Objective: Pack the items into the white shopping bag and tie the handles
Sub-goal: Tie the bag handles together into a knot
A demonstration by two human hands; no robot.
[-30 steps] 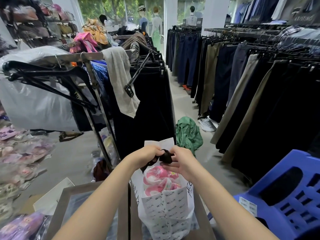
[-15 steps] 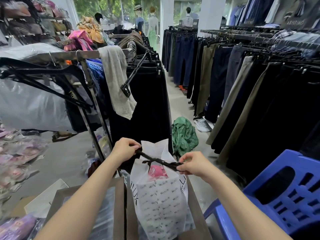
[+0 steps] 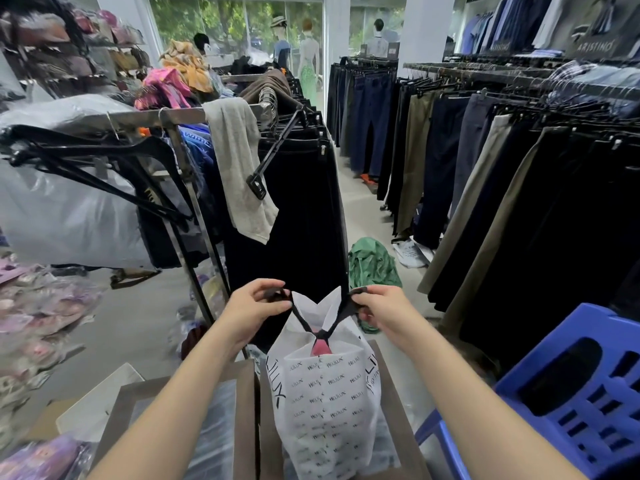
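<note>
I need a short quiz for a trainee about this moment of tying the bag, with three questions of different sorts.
1. True or false: each hand grips one black handle.
2. What colour shows through the bag's mouth? A) pink B) yellow C) green
3. Fill in: the handles cross in a ____ shape.

Key
1. True: left hand and right hand each pinch a black handle of the white shopping bag.
2. A: the pink item.
3. V; whether knotted, unclear.

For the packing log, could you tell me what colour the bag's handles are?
Black handles, clearest in the head view.
</note>
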